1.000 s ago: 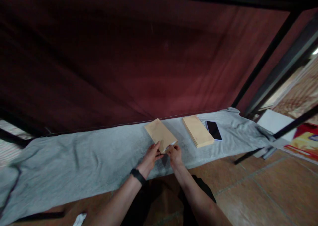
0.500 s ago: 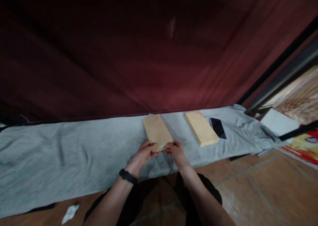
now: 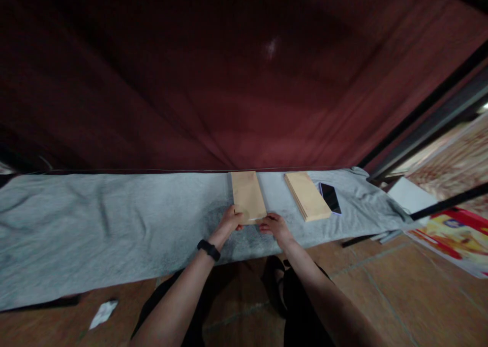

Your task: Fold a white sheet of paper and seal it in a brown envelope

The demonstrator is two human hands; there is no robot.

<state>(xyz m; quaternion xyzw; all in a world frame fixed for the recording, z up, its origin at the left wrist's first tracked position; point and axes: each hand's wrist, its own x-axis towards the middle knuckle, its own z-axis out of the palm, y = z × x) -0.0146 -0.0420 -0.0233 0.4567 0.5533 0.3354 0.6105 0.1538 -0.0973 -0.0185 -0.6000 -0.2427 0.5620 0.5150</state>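
Note:
A tan paper envelope [image 3: 248, 193] lies in front of me on a grey cloth [image 3: 125, 210], its short edge toward me. My left hand [image 3: 231, 218] is closed on its near left corner, the thumb on top. At the near right corner, my right hand [image 3: 276, 226] pinches the edge with curled fingers. A thin whitish line shows along the near edge between my hands. To the right lies a neat stack of similar envelopes [image 3: 308, 197], which neither hand touches.
A phone [image 3: 330, 198] with a dark screen lies right of the stack. Behind the cloth hangs a dark red sheet [image 3: 229, 108]. A white scrap [image 3: 103, 314] is on the tiled floor [image 3: 366, 291]. A colourful printed box or sheet [image 3: 457, 235] stands at the far right.
The envelope now lies straighter, with both hands still at its near corners. My right hand has shifted outward toward the corner. The view has turned slightly.

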